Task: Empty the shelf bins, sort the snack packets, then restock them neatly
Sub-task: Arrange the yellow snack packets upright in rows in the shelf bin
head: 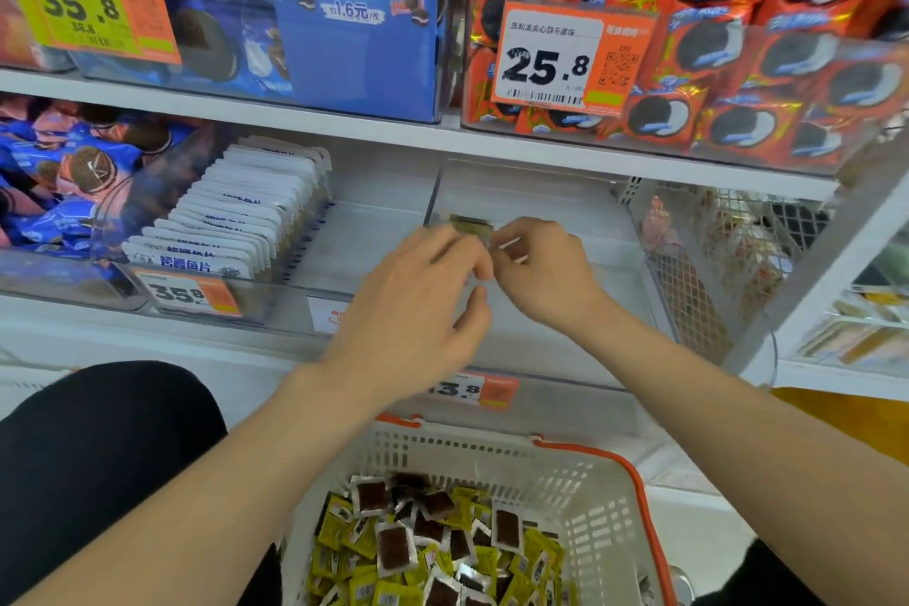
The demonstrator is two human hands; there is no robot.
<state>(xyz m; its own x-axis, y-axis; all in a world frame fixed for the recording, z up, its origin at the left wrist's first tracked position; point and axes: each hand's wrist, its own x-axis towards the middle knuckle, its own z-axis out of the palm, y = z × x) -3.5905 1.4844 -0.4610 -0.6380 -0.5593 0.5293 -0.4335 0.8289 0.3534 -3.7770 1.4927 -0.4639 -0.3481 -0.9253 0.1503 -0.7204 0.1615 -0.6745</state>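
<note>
Two hands meet inside the clear shelf bin (536, 197): my left hand (418, 305) and right hand (541, 271) both pinch a small olive-yellow snack packet (469, 224), which is blurred. Below, the white basket (590, 502) holds loose packets (393, 551), some yellow, some clear-fronted and dark brown.

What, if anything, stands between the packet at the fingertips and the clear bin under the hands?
Nothing visible. The left hand and right hand hold the yellow-green packet right over the open clear bin.
</note>
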